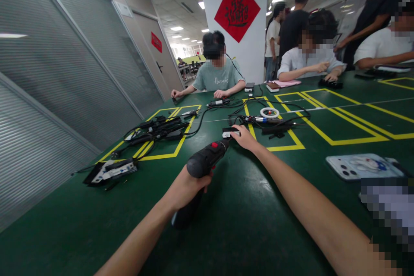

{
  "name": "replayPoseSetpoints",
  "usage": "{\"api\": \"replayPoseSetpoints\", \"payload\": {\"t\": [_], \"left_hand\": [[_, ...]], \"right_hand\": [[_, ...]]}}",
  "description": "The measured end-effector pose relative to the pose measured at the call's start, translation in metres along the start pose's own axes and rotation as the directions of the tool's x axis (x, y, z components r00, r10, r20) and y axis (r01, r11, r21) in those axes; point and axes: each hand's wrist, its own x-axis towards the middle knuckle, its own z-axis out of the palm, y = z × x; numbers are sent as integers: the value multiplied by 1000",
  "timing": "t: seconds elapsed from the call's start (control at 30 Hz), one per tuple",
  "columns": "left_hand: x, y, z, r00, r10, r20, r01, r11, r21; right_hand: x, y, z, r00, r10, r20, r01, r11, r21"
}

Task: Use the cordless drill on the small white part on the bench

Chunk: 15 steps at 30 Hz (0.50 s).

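Observation:
My left hand (190,185) is wrapped round the grip of a black cordless drill (207,157) with a red switch on top. The drill points forward and away from me. At its front end, my right hand (242,137) pinches a small black-and-white block (230,133) on the table. The drill's tip is close against this block; whether they touch, I cannot tell. What the block is does not show clearly.
On the green table (258,220), a black tray (110,171) of parts and tangled black cables (158,129) lie left. Further cables, a white tape roll (269,113) and a phone (362,167) lie right. Two people (216,71) (310,56) sit opposite.

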Motion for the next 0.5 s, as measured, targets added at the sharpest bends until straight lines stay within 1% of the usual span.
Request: {"api": "replayPoseSetpoints", "payload": {"t": [0.33, 0.5], "left_hand": [[0, 1, 0, 1000, -5, -2, 5, 1000, -9], [2, 1, 0, 1000, -12, -27, 11, 1000, -12]], "right_hand": [[-1, -2, -1, 1000, 6, 10, -7, 1000, 27], [-1, -4, -2, 1000, 19, 12, -19, 1000, 15]]}}
